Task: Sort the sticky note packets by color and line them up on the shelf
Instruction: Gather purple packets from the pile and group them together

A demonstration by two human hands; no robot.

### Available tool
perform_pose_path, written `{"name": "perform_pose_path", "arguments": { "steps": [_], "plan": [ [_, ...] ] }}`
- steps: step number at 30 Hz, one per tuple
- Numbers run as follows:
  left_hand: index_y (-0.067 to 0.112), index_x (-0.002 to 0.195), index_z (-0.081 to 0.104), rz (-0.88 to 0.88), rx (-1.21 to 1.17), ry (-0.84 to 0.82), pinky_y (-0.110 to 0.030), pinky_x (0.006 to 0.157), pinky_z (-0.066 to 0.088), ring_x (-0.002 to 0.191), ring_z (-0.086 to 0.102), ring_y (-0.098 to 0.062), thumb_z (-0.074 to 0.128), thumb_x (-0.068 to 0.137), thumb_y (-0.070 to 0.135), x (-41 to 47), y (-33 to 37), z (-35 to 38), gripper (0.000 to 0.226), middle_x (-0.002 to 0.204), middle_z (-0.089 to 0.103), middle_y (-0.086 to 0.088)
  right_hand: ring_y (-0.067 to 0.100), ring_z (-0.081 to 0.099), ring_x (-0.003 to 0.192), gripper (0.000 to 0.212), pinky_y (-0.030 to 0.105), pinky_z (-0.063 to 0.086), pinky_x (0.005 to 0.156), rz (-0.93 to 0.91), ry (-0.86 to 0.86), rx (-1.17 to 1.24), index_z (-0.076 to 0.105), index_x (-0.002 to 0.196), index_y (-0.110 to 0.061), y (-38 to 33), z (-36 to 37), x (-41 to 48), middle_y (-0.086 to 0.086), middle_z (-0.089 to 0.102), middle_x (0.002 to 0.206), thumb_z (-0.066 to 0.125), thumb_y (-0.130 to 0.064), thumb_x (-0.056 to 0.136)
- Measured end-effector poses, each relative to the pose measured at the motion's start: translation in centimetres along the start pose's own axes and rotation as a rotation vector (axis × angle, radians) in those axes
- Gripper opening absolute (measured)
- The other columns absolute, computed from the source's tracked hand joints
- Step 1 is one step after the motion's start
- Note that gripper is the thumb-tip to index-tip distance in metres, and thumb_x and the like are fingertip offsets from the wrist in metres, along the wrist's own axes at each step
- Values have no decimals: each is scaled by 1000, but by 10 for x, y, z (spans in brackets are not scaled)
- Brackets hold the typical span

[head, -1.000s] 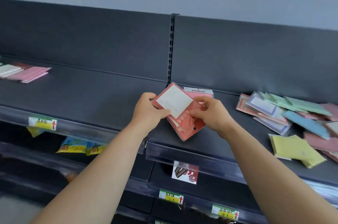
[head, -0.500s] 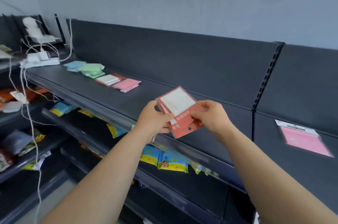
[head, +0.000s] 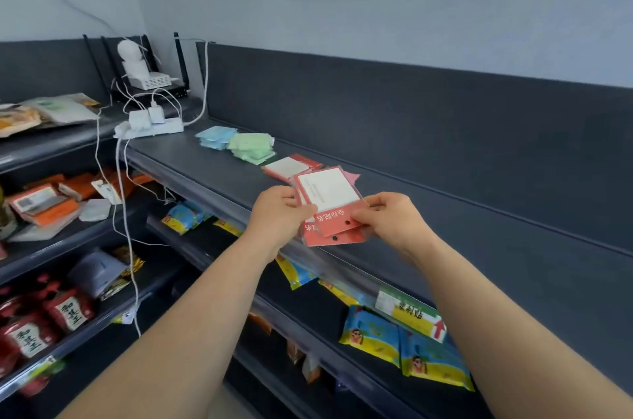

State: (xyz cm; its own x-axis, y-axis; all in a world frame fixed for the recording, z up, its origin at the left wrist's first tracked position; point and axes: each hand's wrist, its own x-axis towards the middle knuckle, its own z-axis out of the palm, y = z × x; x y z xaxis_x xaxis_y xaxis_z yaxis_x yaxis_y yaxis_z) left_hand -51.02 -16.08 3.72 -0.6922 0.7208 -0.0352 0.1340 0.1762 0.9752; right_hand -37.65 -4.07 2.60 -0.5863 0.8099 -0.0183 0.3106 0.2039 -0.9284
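**Item in hand.** Red sticky note packets (head: pixel 334 213), at least two, fanned, white pad face up. They are held in the air over the front lip of the shelf (head: pixel 462 247) and not yet set down.

**Grip.** The left hand (head: pixel 281 209) clasps the packets' left edge, fingers curled under and thumb on top. The right hand (head: pixel 394 220) pinches the lower right corner. Both are grasping; neither is slack.

**Progress (judged).** Partway through.
- Just beyond the grip lies a red pile (head: pixel 289 167), the likely home for the held packets.
- A pink pile (head: pixel 352 176) is mostly hidden behind the held packets.
- Further out and to the left come a green pile (head: pixel 251 146), then a blue pile (head: pixel 215 137).
- The piles form a rough row, with loose edges not squared.
- Left to do: lay the red packets down and tidy the line.
- Whether unsorted stock remains to the right of the grip cannot be told.

**Surface.** Dark grey shelf deck with a matching back panel and a clear price rail under the grip.

**Room.**
- Pale blue-grey wall above.
- Far left of the grip, a white power strip (head: pixel 150 125) with trailing cables and a router (head: pixel 150 79).
- Below the grip, lower shelves hold blue-and-yellow snack packs (head: pixel 404 340).
- A green price label (head: pixel 411 314) sits on the rail.
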Motion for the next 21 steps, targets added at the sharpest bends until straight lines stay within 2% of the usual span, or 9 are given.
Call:
{"name": "perform_pose_path", "arguments": {
  "steps": [5,6,8,9,11,12,15,18,21],
  "plan": [
    [23,91,63,-18,7,15,-45,91,55,97,69,-20,67,86,3,57,-6,-22,21,103,70,-1,31,71,81,28,36,54,79,18,57,-47,63,72,-2,-17,26,51,15,74,85,64,-23,91],
    [17,102,65,-15,9,17,-44,92,55,99,68,-20,68,86,3,69,-7,-25,21,109,70,-4,31,71,81,29,36,54,80,18,64,-53,62,67,-6,-19,31,63,14,74,85,64,-23,91],
    [7,128,57,-6,28,31,-40,93,54,102,66,-18,68,86,5,92,-7,-30,44,121,66,-5,29,71,81,26,36,56,81,21,58,-78,61,66,-11,-23,38,88,11,73,84,65,-22,89],
    [6,135,52,-11,36,35,-35,90,54,101,65,-16,67,87,5,104,-7,-32,50,124,65,-3,26,69,75,22,33,56,75,19,53,-95,62,70,-10,-25,42,100,10,72,83,66,-21,88],
    [6,124,57,6,52,42,-21,73,50,89,63,-8,65,89,5,129,-9,-38,36,115,64,2,20,62,66,15,27,50,61,5,44,-140,65,88,-4,-32,48,122,13,70,85,67,-19,86],
    [12,104,61,3,64,40,-19,68,48,81,60,-4,63,90,4,139,-9,-40,17,104,63,5,20,61,68,19,28,51,62,-2,43,-164,66,96,-3,-33,51,133,16,70,90,68,-19,85],
    [23,71,47,20,102,34,-35,80,53,71,59,-2,59,89,-3,170,-13,-45,34,82,61,13,20,62,69,20,41,58,78,-7,20,-218,70,86,-1,-38,64,163,15,73,88,70,-20,82],
    [25,71,50,42,203,31,-33,82,51,78,61,-9,56,91,-3,195,-17,-49,35,80,60,15,19,55,60,25,34,52,63,20,22,-273,69,83,5,-40,75,186,20,71,82,70,-20,80],
    [20,89,62,112,335,-18,-42,93,52,99,65,-23,54,92,3,217,-21,-54,19,100,69,-1,19,50,59,29,29,43,59,59,37,-291,67,86,11,-42,85,203,17,65,71,69,-17,80]
  ]
}}
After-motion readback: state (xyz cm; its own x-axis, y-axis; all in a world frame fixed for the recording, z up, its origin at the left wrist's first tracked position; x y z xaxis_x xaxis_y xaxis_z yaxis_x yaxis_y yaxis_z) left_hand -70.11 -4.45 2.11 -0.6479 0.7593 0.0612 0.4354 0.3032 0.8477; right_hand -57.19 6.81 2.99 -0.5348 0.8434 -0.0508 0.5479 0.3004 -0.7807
